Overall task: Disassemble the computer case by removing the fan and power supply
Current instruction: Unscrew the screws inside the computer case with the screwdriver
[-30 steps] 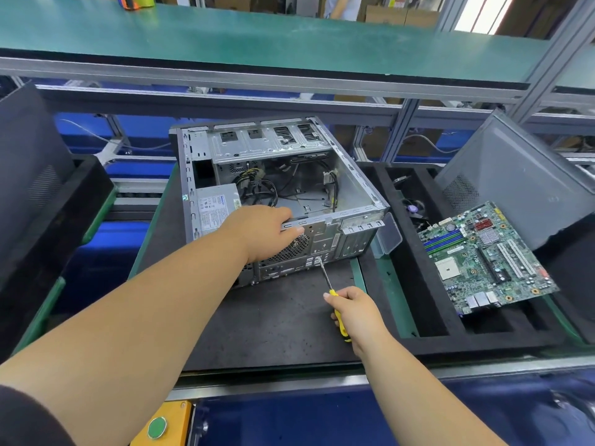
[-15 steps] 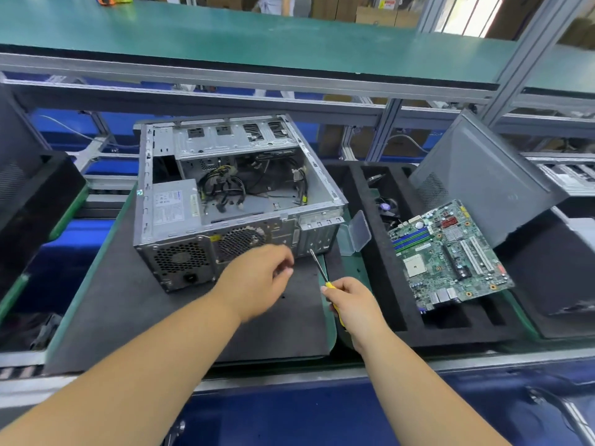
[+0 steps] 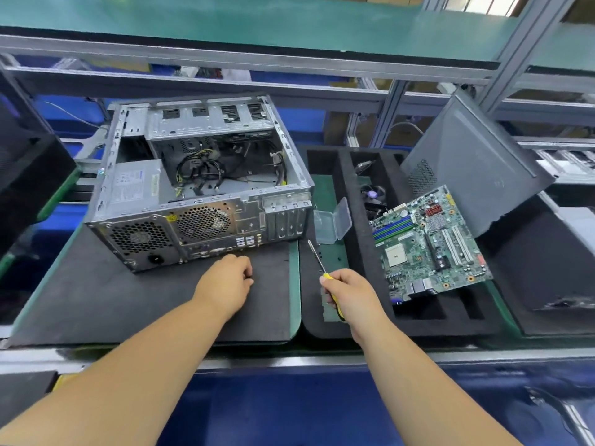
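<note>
The open grey computer case [image 3: 248,217] lies on a dark mat [image 3: 112,300], rear panel facing me. Its power supply [image 3: 135,181] sits in the left corner, above a round grille. The case fan [image 3: 203,222] shows behind a second grille to the right. Loose cables [image 3: 199,172] fill the inside. My left hand [image 3: 225,281] rests on the mat just in front of the rear panel, fingers curled down; what the fingertips touch is hidden. My right hand [image 3: 349,296] grips a yellow-handled screwdriver [image 3: 314,255], tip pointing up toward the case's right corner.
A clear plastic box [image 3: 333,222] stands open right of the case. A black foam tray [image 3: 347,175] holds a green motherboard [image 3: 428,243] and a cooler [image 3: 372,193]. The grey side panel [image 3: 467,162] leans behind it. A green shelf [image 3: 257,24] runs overhead.
My left hand let go of the case's rear edge and dropped to the mat. The case now shows its rear panel squarely to me. The right hand kept the screwdriver.
</note>
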The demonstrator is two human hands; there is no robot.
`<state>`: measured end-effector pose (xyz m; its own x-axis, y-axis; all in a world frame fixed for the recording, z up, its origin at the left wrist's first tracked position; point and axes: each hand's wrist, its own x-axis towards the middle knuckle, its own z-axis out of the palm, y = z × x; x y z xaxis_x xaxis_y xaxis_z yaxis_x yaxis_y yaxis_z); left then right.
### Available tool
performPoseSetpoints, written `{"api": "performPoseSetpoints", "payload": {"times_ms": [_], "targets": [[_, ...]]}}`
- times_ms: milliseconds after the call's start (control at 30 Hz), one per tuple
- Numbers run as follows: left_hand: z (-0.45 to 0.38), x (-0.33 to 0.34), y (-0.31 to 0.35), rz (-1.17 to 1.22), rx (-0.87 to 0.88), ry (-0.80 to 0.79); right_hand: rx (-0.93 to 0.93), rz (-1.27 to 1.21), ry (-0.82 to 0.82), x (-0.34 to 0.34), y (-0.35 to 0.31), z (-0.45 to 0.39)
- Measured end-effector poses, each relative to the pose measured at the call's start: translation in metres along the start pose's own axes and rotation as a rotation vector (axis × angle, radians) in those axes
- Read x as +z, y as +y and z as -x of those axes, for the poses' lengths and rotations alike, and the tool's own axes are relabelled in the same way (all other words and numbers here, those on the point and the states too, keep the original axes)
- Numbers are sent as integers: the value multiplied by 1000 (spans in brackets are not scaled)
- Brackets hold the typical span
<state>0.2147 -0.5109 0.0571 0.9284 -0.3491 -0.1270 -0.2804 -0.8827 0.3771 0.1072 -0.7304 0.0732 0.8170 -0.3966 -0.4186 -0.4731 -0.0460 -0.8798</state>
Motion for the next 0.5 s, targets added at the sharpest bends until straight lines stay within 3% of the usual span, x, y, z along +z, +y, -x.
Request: {"api": "performPoseSetpoints", "payload": {"times_ms": [133,300,500], "targets": [[3,2,17,181,-40,-1,-21,-11,-3,-14,-5,-3],[0,7,72,376,99,-1,-55,-45,-11,-30,-11,-8],[-11,30,130,193,209,-69,-44,-90,27,-58,-7,-12]]}}
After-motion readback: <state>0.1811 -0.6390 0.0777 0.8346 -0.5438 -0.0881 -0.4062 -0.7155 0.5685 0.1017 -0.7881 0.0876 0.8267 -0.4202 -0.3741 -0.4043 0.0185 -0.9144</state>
